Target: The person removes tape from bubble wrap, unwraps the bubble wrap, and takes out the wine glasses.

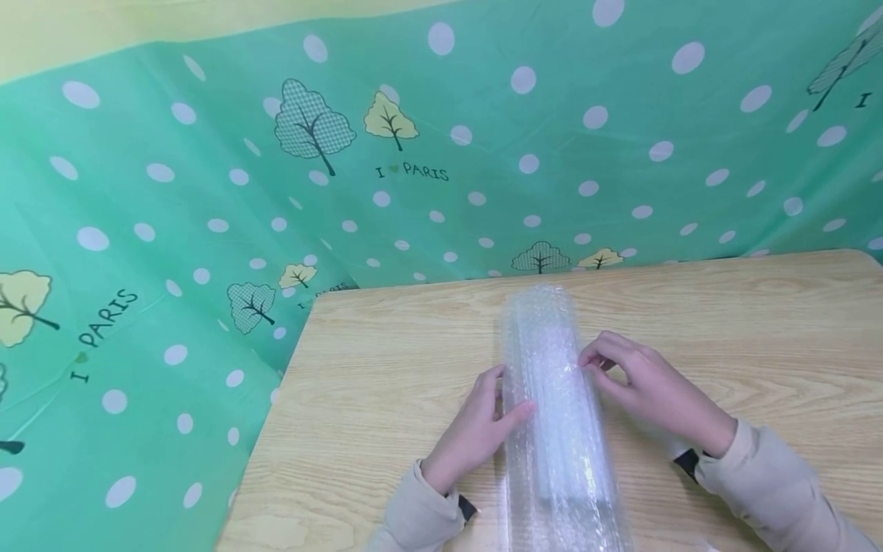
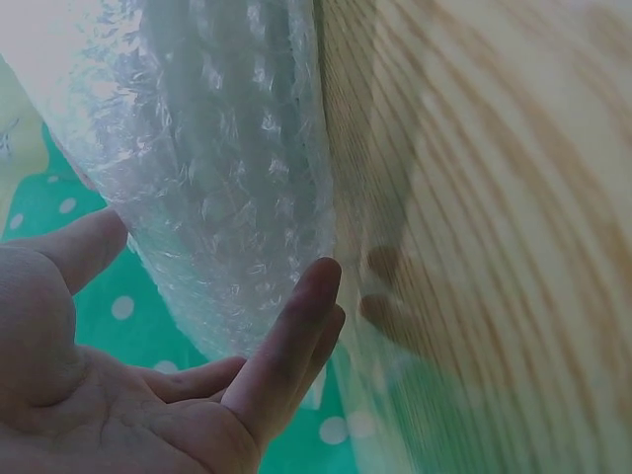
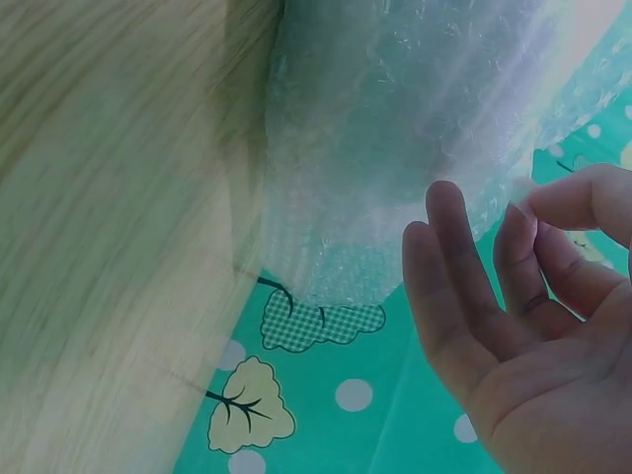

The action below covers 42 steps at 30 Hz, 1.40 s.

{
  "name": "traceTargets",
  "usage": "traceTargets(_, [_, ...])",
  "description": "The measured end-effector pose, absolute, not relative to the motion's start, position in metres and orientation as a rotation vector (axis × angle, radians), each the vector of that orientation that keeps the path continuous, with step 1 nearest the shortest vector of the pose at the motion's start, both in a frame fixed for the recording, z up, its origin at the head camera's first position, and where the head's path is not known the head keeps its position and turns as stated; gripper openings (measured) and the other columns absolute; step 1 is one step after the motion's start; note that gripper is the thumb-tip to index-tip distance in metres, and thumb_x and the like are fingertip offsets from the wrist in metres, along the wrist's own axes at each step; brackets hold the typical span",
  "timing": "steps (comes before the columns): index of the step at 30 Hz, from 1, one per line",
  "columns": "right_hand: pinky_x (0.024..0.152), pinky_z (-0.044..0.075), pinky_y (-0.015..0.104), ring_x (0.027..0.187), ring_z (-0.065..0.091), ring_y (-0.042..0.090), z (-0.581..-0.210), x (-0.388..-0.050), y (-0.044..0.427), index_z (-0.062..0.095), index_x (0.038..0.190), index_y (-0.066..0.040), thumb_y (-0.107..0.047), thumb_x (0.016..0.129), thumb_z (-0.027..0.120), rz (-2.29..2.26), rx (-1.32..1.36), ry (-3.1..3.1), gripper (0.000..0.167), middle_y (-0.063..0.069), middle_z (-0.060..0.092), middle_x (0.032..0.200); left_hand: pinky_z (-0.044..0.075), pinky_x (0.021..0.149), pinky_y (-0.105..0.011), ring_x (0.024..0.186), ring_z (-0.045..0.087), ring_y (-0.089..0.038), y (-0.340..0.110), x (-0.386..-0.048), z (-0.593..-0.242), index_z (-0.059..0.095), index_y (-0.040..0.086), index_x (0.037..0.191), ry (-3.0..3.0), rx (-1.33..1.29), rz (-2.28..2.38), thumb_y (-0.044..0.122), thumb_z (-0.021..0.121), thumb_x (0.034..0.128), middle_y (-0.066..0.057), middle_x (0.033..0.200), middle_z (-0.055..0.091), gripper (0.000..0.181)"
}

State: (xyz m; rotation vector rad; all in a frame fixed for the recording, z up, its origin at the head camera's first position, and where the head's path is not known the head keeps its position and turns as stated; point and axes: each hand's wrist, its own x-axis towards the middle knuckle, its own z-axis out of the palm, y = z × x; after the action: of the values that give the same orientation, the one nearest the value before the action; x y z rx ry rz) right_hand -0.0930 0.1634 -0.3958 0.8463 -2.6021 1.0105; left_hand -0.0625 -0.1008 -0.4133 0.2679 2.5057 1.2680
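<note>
A long bundle of clear bubble wrap (image 1: 559, 429) lies lengthwise on the table, with something pale inside that I cannot make out. My left hand (image 1: 476, 429) rests on its left side, thumb on top and fingers along the edge; in the left wrist view the hand (image 2: 188, 365) has fairly straight fingers against the wrap (image 2: 227, 168). On the right side, my right hand (image 1: 638, 379) pinches the wrap's edge between thumb and index finger. The right wrist view shows that hand (image 3: 533, 316) pinching beside the wrap (image 3: 385, 148), other fingers extended.
The wooden table (image 1: 386, 353) has its far edge against a green dotted cloth (image 1: 428, 138) printed with trees. This cloth also hangs down past the table's left edge. A small pale scrap (image 1: 705, 546) shows at the bottom right.
</note>
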Motion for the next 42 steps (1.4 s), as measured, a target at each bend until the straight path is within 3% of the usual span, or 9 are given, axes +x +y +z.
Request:
traceTargets(5, [0.074,0.059,0.029,0.084,0.061,0.004,-0.396,-0.093,0.163,0.067,0.097,-0.013,0.003,0.088,0.066,1.034,0.866,-2.579,0.018,-0.008,0.066,0.093,0.033,0.117,-0.051,0.145,0.033,-0.03,-0.101,-0.063,-0.414,0.021,0.011,0.158,2.504,0.261,1.27,0.065,0.052,0.093,-0.01,0.162,0.027,0.089])
traceTargets(13, [0.071,0.058,0.025,0.081,0.06,0.002,-0.398,-0.094,0.163,0.067,0.098,-0.012,0.001,0.09,0.066,1.096,0.904,-2.544,0.015,0.0,0.067,0.092,0.042,0.112,-0.048,0.138,0.043,-0.029,-0.1,-0.063,-0.414,0.021,0.012,0.158,2.491,0.247,1.279,0.065,0.052,0.0928,-0.01,0.16,0.03,0.089])
traceTargets(24, [0.075,0.058,0.025,0.084,0.061,0.003,-0.396,-0.093,0.161,0.067,0.098,-0.013,0.001,0.089,0.066,1.097,0.905,-2.514,0.017,-0.003,0.068,0.094,0.05,0.102,-0.043,0.125,0.054,-0.028,-0.103,-0.063,-0.415,0.02,0.015,0.158,2.484,0.264,1.265,0.067,0.049,0.0929,-0.01,0.159,0.031,0.089])
traceTargets(38, [0.083,0.054,0.017,0.089,0.062,0.004,-0.396,-0.093,0.159,0.066,0.099,-0.013,0.006,0.086,0.07,1.045,0.881,-2.495,0.023,-0.009,0.066,0.095,0.05,0.104,-0.04,0.131,0.051,-0.03,-0.105,-0.062,-0.408,0.019,0.015,0.158,2.48,0.315,1.282,0.065,0.046,0.0952,-0.008,0.159,0.03,0.085])
traceTargets(42, [0.082,0.055,0.019,0.089,0.062,0.005,-0.395,-0.092,0.159,0.067,0.098,-0.013,0.006,0.085,0.07,1.036,0.882,-2.487,0.024,-0.009,0.067,0.095,0.048,0.106,-0.045,0.131,0.051,-0.03,-0.105,-0.061,-0.403,0.019,0.015,0.158,2.498,0.32,1.27,0.064,0.045,0.0961,-0.007,0.157,0.032,0.084])
